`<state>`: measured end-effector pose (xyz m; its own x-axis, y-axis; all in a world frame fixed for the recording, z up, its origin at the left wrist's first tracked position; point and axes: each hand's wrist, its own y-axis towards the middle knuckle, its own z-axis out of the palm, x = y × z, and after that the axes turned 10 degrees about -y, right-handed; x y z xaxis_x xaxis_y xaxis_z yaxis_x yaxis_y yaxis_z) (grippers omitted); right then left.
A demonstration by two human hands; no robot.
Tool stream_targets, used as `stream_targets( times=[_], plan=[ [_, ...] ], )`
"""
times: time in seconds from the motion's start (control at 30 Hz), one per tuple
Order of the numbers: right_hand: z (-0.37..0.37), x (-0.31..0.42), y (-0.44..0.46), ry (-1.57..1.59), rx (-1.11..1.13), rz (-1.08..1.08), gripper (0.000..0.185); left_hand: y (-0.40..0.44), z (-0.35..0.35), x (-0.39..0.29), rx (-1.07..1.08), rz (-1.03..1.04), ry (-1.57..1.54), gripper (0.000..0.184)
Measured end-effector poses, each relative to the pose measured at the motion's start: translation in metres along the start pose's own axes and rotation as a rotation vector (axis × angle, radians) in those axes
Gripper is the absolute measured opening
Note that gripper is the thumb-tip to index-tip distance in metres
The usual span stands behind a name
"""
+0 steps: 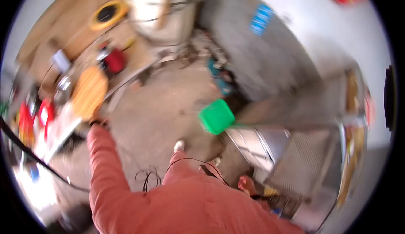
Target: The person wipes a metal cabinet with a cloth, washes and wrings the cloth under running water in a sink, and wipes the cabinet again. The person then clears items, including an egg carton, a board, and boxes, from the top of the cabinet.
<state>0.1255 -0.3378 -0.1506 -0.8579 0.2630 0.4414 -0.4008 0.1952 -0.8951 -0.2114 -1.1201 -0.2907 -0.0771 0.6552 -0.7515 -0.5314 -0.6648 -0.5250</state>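
You have wide floor [156,103] between the table [136,61] and the green tub [217,116]. The orange-brown board [90,91], rounded, overlaps the table's edge. Your left hand [100,123] meets its near end, too blurred to tell the grip. Your right hand [246,185] hangs low, partly hidden; you can't tell its state.

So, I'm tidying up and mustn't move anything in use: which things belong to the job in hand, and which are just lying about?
Probably the job's:
- wooden board, at the left hand (blur hides the grip)

Apparently lying about:
- green container
- red container
- yellow-rimmed disc
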Motion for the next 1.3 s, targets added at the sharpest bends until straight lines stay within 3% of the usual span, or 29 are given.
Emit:
stream_targets(
  times=[0.03, 0.07, 0.2, 0.23, 0.3, 0.33, 0.37, 0.4, 0.47, 0.5, 0.6, 0.63, 0.73, 0.8, 0.83, 0.9, 0.97, 1.0, 1.07, 1.1, 1.13, 1.2, 1.3],
  plan=[
    [0.003, -0.001, -0.005, -0.591, -0.029, -0.278, 0.016, 0.015, 0.002, -0.009, 0.041, -0.040, 0.154, 0.055],
    [-0.004, -0.008, 0.003, -0.699, -0.116, -0.295, 0.013, 0.025, 0.008, -0.009, 0.066, -0.087, 0.289, 0.054],
    [-0.028, -0.004, -0.013, -0.425, -0.150, -0.298, 0.015, 0.035, 0.046, -0.036, 0.052, -0.226, 0.743, 0.051],
    [-0.035, 0.006, -0.022, -0.438, -0.226, -0.258, 0.012, 0.037, 0.059, -0.032, 0.112, -0.129, 0.540, 0.047],
    [-0.061, 0.016, -0.038, -0.520, -0.288, -0.243, 0.012, 0.019, 0.104, -0.013, 0.200, 0.136, 0.417, 0.033],
    [-0.073, 0.021, -0.060, -0.348, -0.293, -0.425, 0.015, 0.000, 0.131, -0.004, 0.253, 0.264, 0.357, 0.027],
    [-0.077, 0.024, -0.100, -0.173, -0.300, -0.618, 0.017, -0.048, 0.164, 0.001, 0.340, 0.272, 0.363, 0.026],
    [-0.068, 0.063, -0.147, -0.287, -0.358, -0.723, 0.017, -0.098, 0.197, 0.006, 0.428, 0.279, 0.365, 0.025],
    [-0.085, 0.128, -0.210, -0.389, -0.295, -0.710, 0.021, -0.215, 0.266, 0.023, 0.687, 0.237, 0.350, 0.024],
    [-0.090, 0.145, -0.243, -0.232, -0.207, -0.849, 0.024, -0.271, 0.297, 0.031, 0.831, 0.176, 0.317, 0.023],
    [-0.100, 0.198, -0.304, -0.229, -0.582, -1.189, 0.020, -0.458, 0.377, 0.043, 1.215, 0.218, 0.370, 0.020],
    [-0.106, 0.213, -0.317, -0.243, -0.726, -1.214, 0.019, -0.502, 0.400, 0.043, 1.513, 0.443, 0.438, 0.019],
    [-0.124, 0.247, -0.333, -0.271, -0.805, -1.288, 0.021, -0.656, 0.436, 0.036, 1.895, 0.604, 0.284, 0.028],
    [-0.131, 0.262, -0.334, -0.501, -0.923, -1.360, 0.023, -0.742, 0.454, 0.030, 2.076, 0.986, 0.217, 0.040],
    [-0.138, 0.265, -0.328, -0.498, -0.860, -1.397, 0.026, -0.773, 0.466, 0.035, 2.108, 1.142, 0.280, 0.055],
    [-0.145, 0.266, -0.323, -0.511, -0.836, -1.403, 0.027, -0.822, 0.492, 0.054, 2.023, 1.656, 0.426, 0.067],
    [-0.158, 0.262, -0.312, -0.561, -0.845, -1.428, 0.030, -0.857, 0.519, 0.077, 1.943, 2.026, 0.649, 0.089],
    [-0.160, 0.259, -0.306, -0.544, -0.839, -1.450, 0.032, -0.872, 0.526, 0.077, 1.926, 2.034, 0.656, 0.089],
    [-0.166, 0.249, -0.299, -0.541, -0.827, -1.422, 0.032, -0.898, 0.537, 0.074, 2.059, 1.902, 1.400, 0.096],
    [-0.170, 0.243, -0.296, -0.565, -0.837, -1.377, 0.033, -0.906, 0.544, 0.073, 2.209, 1.647, 1.543, 0.101],
    [-0.172, 0.237, -0.293, -0.563, -0.828, -1.384, 0.033, -0.908, 0.549, 0.074, 2.197, 1.648, 1.553, 0.101],
    [-0.171, 0.225, -0.286, -0.417, -0.822, -1.368, 0.035, -0.911, 0.550, 0.077, 2.096, 1.852, 1.528, 0.093],
    [-0.169, 0.206, -0.278, -0.301, -0.773, -1.359, 0.038, -0.909, 0.544, 0.075, 2.204, 1.706, 1.421, 0.085]
  ],
)
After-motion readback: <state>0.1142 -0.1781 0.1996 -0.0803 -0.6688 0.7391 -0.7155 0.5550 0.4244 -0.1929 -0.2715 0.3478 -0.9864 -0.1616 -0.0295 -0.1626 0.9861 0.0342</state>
